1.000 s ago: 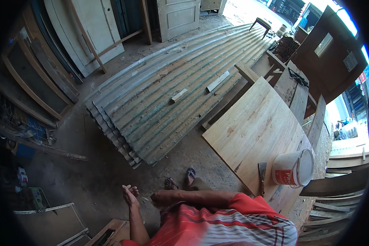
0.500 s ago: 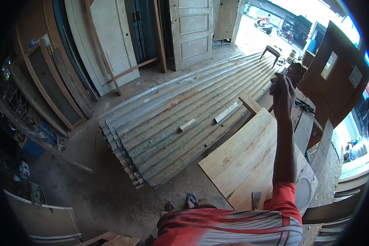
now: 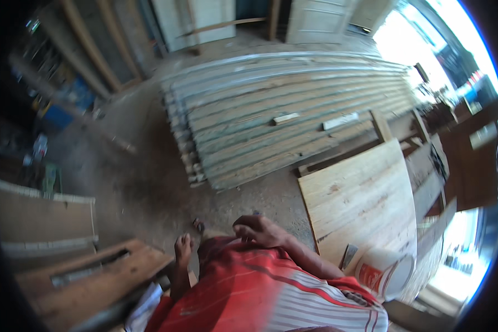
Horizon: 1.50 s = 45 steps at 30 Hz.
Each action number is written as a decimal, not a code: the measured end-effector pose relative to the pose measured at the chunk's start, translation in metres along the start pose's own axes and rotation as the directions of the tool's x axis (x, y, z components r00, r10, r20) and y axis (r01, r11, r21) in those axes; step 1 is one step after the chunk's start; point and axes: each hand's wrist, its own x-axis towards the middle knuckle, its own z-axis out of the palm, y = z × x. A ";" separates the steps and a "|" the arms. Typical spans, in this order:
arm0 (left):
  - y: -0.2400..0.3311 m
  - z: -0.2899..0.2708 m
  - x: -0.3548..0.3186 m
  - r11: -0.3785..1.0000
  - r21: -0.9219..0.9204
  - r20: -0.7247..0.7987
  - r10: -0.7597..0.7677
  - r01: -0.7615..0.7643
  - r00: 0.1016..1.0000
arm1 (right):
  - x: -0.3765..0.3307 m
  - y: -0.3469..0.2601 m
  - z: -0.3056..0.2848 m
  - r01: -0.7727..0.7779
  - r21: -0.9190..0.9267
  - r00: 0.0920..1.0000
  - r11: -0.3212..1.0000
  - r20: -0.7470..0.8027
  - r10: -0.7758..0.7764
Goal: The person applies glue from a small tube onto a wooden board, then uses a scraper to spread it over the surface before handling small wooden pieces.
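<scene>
Left hand (image 3: 183,249): one, fingers bent, cannot tell whether clenched
Right hand (image 3: 263,231): one, likewise
Plywood board (image 3: 362,193): one, right of hands
Scraper (image 3: 348,256): one, on board, beside one bucket (image 3: 370,275)
Offcuts (image 3: 285,119): two, on corrugated sheets (image 3: 246,157)

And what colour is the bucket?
The bucket is white with a red label, in the head view.

Pale wooden bench (image 3: 365,191): scraper (image 3: 348,256), white bucket (image 3: 399,275) just beside it. Corrugated sheet stack (image 3: 249,146): two wood pieces (image 3: 285,119) on top.
</scene>
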 end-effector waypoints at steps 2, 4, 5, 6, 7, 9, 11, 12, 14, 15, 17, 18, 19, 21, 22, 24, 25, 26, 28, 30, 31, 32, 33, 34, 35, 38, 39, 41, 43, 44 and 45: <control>-0.038 -0.010 0.001 0.996 -0.086 -0.034 -0.028 0.025 0.999 | 0.019 -0.010 -0.004 0.058 -0.145 0.997 0.988 -0.042 -0.064; -0.079 -0.053 0.017 0.940 0.338 0.083 0.007 -0.035 0.997 | 0.040 -0.023 -0.008 0.133 -0.283 0.987 0.950 -0.052 -0.154; -0.095 -0.073 0.027 0.720 0.676 0.151 0.074 -0.157 0.986 | 0.049 -0.026 -0.010 0.154 -0.295 0.973 0.943 -0.123 -0.197; -0.106 -0.092 0.032 0.603 0.775 0.176 0.080 -0.188 0.981 | 0.063 -0.031 -0.007 0.187 -0.317 0.954 0.930 -0.166 -0.249; -0.106 -0.104 0.045 0.607 0.774 0.181 0.056 -0.177 0.982 | 0.078 -0.033 -0.001 0.208 -0.333 0.932 0.920 -0.218 -0.289; -0.114 -0.137 0.059 0.766 0.640 0.121 -0.035 -0.051 0.992 | 0.113 -0.052 0.023 0.253 -0.348 0.887 0.903 -0.289 -0.360; -0.125 -0.184 0.061 0.864 0.503 0.053 -0.071 0.035 0.996 | 0.152 -0.091 0.059 0.265 -0.291 0.894 0.919 -0.284 -0.347; -0.127 -0.207 0.070 0.880 0.474 0.030 -0.036 0.017 0.999 | 0.175 -0.103 0.073 0.256 -0.322 0.901 0.912 -0.261 -0.345; -0.151 -0.252 0.073 0.606 0.713 0.140 0.369 -0.352 0.919 | 0.210 -0.124 0.119 0.237 -0.362 0.939 0.901 -0.150 -0.308; -0.160 -0.262 0.090 0.352 0.795 0.249 0.553 -0.493 0.795 | 0.213 -0.113 0.129 0.222 -0.450 0.936 0.865 -0.149 -0.318; -0.150 -0.311 0.091 0.327 0.858 0.126 0.614 -0.397 0.779 | 0.232 -0.129 0.160 0.134 -0.412 0.982 0.901 -0.069 -0.178; -0.108 -0.322 0.103 0.837 0.503 -0.024 0.264 -0.217 0.964 | 0.243 -0.129 0.173 0.139 -0.416 0.987 0.899 -0.016 -0.160; -0.055 -0.327 0.110 0.990 -0.027 -0.173 -0.141 0.139 0.975 | 0.255 -0.130 0.186 0.124 -0.435 0.991 0.892 0.015 -0.131; -0.071 -0.360 0.143 0.972 0.081 -0.333 0.234 -0.220 0.913 | 0.286 -0.135 0.216 0.243 -0.497 0.968 0.833 0.175 -0.177; -0.046 -0.358 0.165 0.978 -0.196 -0.376 -0.006 -0.073 0.926 | 0.297 -0.133 0.226 0.274 -0.538 0.958 0.797 0.221 -0.181; -0.006 -0.355 0.183 0.983 -0.145 -0.290 0.064 -0.110 0.955 | 0.313 -0.141 0.238 0.436 -0.565 0.898 0.701 0.326 -0.296; 0.027 -0.353 0.202 0.980 -0.120 -0.243 0.125 -0.158 0.962 | 0.323 -0.146 0.237 0.462 -0.585 0.886 0.667 0.339 -0.316; 0.057 -0.349 0.220 0.977 -0.120 -0.195 0.150 -0.175 0.969 | 0.333 -0.151 0.236 0.488 -0.604 0.873 0.630 0.348 -0.342; 0.114 -0.332 0.248 0.959 -0.175 -0.139 0.200 -0.223 0.970 | 0.353 -0.177 0.225 0.334 -0.645 0.942 0.687 0.243 -0.229; 0.159 -0.340 0.278 0.944 -0.163 -0.179 0.258 -0.287 0.949 | 0.381 -0.207 0.225 0.198 -0.616 0.979 0.762 0.168 -0.118; 0.173 -0.343 0.293 0.939 -0.113 -0.196 0.298 -0.323 0.934 | 0.395 -0.211 0.225 0.161 -0.602 0.984 0.782 0.155 -0.084; 0.189 -0.347 0.310 0.931 -0.063 -0.214 0.339 -0.359 0.916 | 0.411 -0.217 0.222 0.127 -0.588 0.989 0.799 0.142 -0.052; 0.209 -0.353 0.331 0.901 0.025 -0.250 0.425 -0.433 0.870 | 0.431 -0.222 0.217 0.279 -0.600 0.960 0.750 0.156 -0.233; 0.242 -0.361 0.345 0.865 0.121 -0.264 0.501 -0.488 0.824 | 0.451 -0.220 0.213 0.409 -0.603 0.904 0.685 0.164 -0.395; 0.276 -0.369 0.355 0.820 0.220 -0.272 0.571 -0.528 0.775 | 0.471 -0.222 0.209 0.527 -0.599 0.821 0.604 0.175 -0.543; 0.366 -0.398 0.385 0.827 0.284 -0.454 0.561 -0.485 0.692 | 0.517 -0.270 0.209 0.500 -0.606 0.861 0.619 0.271 -0.430; 0.389 -0.409 0.402 0.764 0.424 -0.532 0.645 -0.486 0.549 | 0.555 -0.250 0.210 0.663 -0.649 0.713 0.373 0.397 -0.578; 0.449 -0.418 0.416 0.698 0.397 -0.557 0.699 -0.596 0.447 | 0.583 -0.258 0.225 0.620 -0.680 0.747 0.391 0.359 -0.559; 0.489 -0.428 0.428 0.696 0.424 -0.580 0.700 -0.579 0.417 | 0.604 -0.335 0.242 0.493 -0.589 0.870 0.640 0.334 -0.363; 0.501 -0.427 0.437 0.688 0.412 -0.568 0.707 -0.598 0.421 | 0.614 -0.345 0.248 0.523 -0.566 0.850 0.637 0.399 -0.343; 0.509 -0.430 0.449 0.672 0.406 -0.568 0.717 -0.620 0.405 | 0.624 -0.343 0.260 0.524 -0.542 0.841 0.656 0.451 -0.299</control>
